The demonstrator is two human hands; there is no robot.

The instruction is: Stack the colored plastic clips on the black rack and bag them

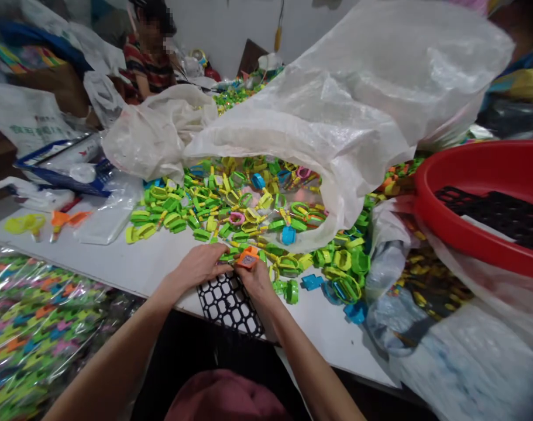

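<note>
Orange plastic piece (247, 258) sits in the right hand's grip (254, 279).

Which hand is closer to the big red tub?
The right hand is nearer, well to the left of the red tub. The left hand is beside it, farther left still.

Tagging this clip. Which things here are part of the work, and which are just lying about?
Part of the work:
left hand
right hand
orange plastic piece
black plastic lattice sheet
loose green and yellow plastic pieces

Lying about:
red plastic basin
white woven sack
clear bag of multicoloured pieces
</note>
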